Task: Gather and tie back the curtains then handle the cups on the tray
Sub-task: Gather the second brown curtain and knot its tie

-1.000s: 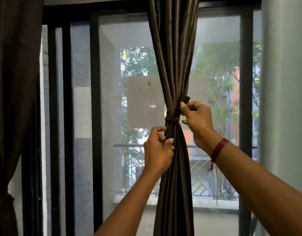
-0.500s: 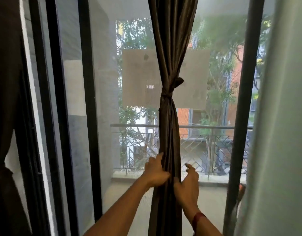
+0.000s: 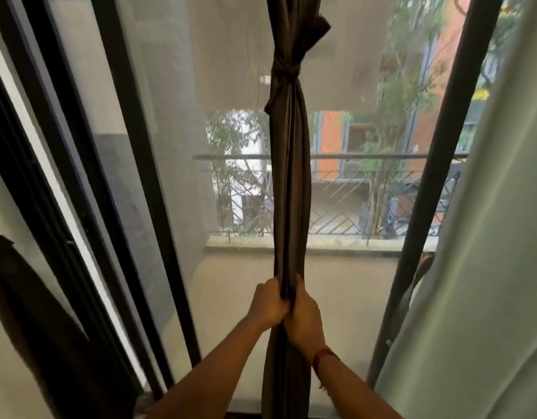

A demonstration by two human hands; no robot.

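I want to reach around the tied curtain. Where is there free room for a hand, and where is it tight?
Free: between the brown curtain and the left window frame, and between it and the right frame. Tight: low on the curtain, where the left hand and right hand grip it, and by the pale curtain.

Smooth, faintly glossy cloth for the dark curtain (image 3: 289, 182), matt black metal for the window frame (image 3: 147, 176), fine matt mesh for the screen (image 3: 231, 71), red thread for the wristband (image 3: 323, 356).

A home, an upper-floor room: a dark tied curtain (image 3: 288, 182) hangs at sliding glass doors (image 3: 134, 164) before a railed balcony (image 3: 336, 204) facing neighbouring buildings.
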